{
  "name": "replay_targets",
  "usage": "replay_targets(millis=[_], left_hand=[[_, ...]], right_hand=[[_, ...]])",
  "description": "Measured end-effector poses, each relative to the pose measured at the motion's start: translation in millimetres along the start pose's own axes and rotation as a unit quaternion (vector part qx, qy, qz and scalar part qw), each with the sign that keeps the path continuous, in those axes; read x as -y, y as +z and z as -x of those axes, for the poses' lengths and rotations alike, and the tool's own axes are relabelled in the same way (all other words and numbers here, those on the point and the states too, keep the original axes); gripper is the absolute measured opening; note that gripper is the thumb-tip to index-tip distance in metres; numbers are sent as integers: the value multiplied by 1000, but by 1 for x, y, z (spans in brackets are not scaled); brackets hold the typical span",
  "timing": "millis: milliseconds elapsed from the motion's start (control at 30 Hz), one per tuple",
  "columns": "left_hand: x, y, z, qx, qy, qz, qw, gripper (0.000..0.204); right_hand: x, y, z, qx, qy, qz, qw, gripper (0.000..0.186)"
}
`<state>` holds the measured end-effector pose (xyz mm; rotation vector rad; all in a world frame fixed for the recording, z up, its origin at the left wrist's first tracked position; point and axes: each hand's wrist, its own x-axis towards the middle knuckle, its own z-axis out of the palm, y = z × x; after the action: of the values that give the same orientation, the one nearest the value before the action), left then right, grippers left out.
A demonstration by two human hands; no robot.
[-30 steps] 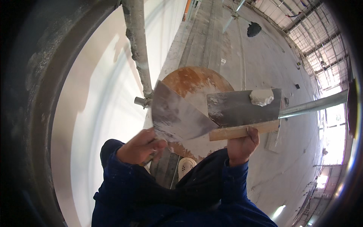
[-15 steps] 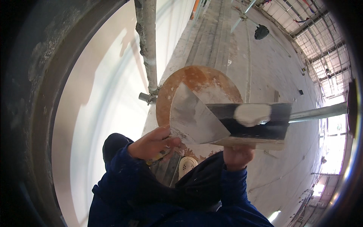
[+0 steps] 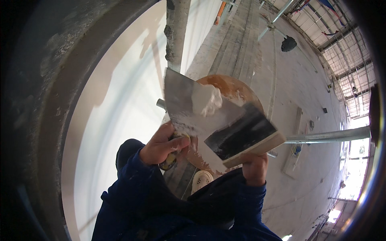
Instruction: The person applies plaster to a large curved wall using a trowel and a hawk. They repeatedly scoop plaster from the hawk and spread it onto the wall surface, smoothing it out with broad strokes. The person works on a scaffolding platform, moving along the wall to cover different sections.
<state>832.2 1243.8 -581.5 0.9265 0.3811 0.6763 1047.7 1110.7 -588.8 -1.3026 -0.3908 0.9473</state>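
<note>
My left hand (image 3: 164,145) is closed round the handle of a wide putty knife (image 3: 179,89), its flared grey blade turned up in front of me. A lump of white plaster (image 3: 207,100) sits on that blade. In my right hand (image 3: 255,168) is a broad plastering blade (image 3: 240,134), gripped along its pale, wood-like back. Its dark face is tilted, and its far edge meets or overlaps the putty knife. Beneath both tools lies a round orange-brown surface (image 3: 233,85) smeared with white; the tools partly cover it.
Long planks (image 3: 235,44) run ahead beside a white wall (image 3: 124,92). A crusted upright pole (image 3: 177,36) stands at left, and a metal tube (image 3: 327,136) crosses at right. Far below at right is a grey floor (image 3: 305,84). A pale clog (image 3: 201,180) shows below the tools.
The plaster lump was on the right-hand blade and is now on the putty knife. The right-hand blade has tilted and shifted left. The putty knife blade has turned, and the view has shifted slightly.
</note>
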Motion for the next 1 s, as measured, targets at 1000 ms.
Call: replay_targets(millis=[1000], left_hand=[[25, -21, -28, -160, 47, -481, 861, 22]], right_hand=[[10, 0, 2, -73, 42, -245, 966, 41]])
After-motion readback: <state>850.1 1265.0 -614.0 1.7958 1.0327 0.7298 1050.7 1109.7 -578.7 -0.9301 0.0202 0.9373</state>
